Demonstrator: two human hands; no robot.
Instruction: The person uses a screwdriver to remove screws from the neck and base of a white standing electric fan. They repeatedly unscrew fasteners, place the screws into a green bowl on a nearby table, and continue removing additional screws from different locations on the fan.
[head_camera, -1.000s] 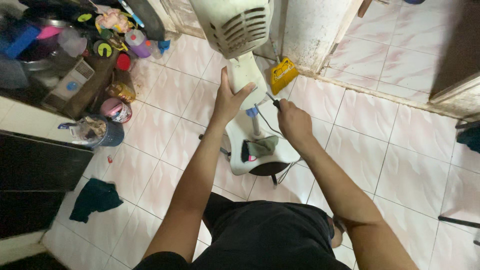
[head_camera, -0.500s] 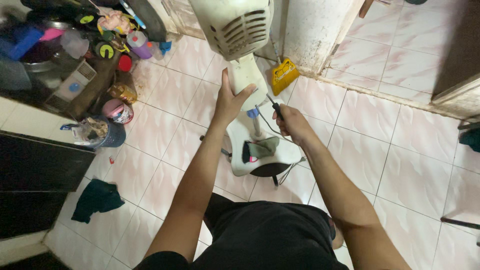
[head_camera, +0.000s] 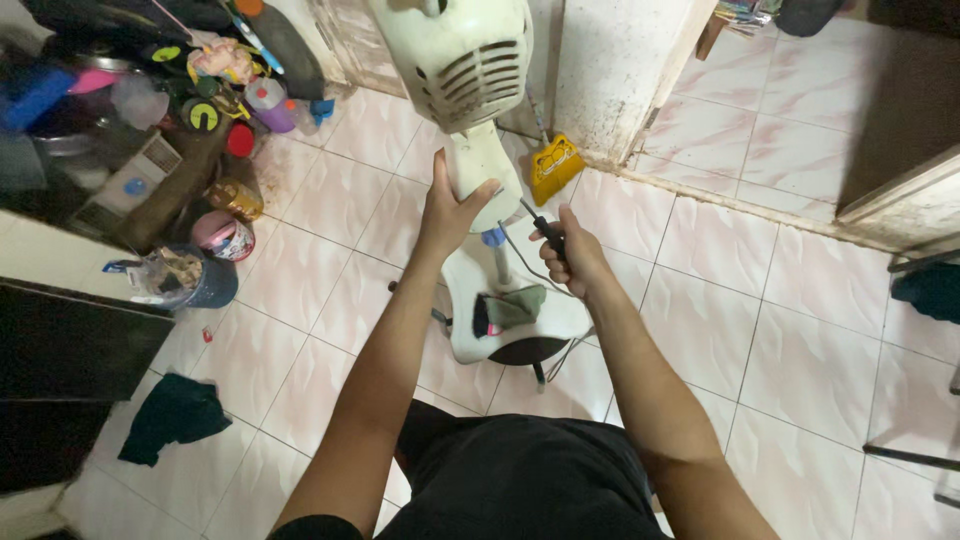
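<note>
Fan upright on tiled floor, cream-coloured, vented motor housing at top of frame, neck below it, thin pole down to white base. Base standing on floor directly ahead of knees, green cloth lying on top of it, grey cord trailing beside pole.

Left hand wrapped on fan neck just under housing: fingers extended upward along left side of neck, thumb hooked across front, palm pressed flat against plastic. Grip partly open, not a fist.

Right hand curled closed around black handle of screwdriver. Shaft angled up and left toward lower edge of fan neck; tip close to neck, contact not discernible. Right hand just right of pole, near left hand but not touching it.

Surroundings: yellow dustpan leaning at foot of white pillar, just behind fan. Cluttered low shelf at upper left with bottles, cans and lids; blue bucket filled with scraps on floor below it, pink-lidded tin beside it. Dark green rag crumpled on tiles at lower left, well apart from fan. Black shorts visible at bottom centre between both forearms.
</note>
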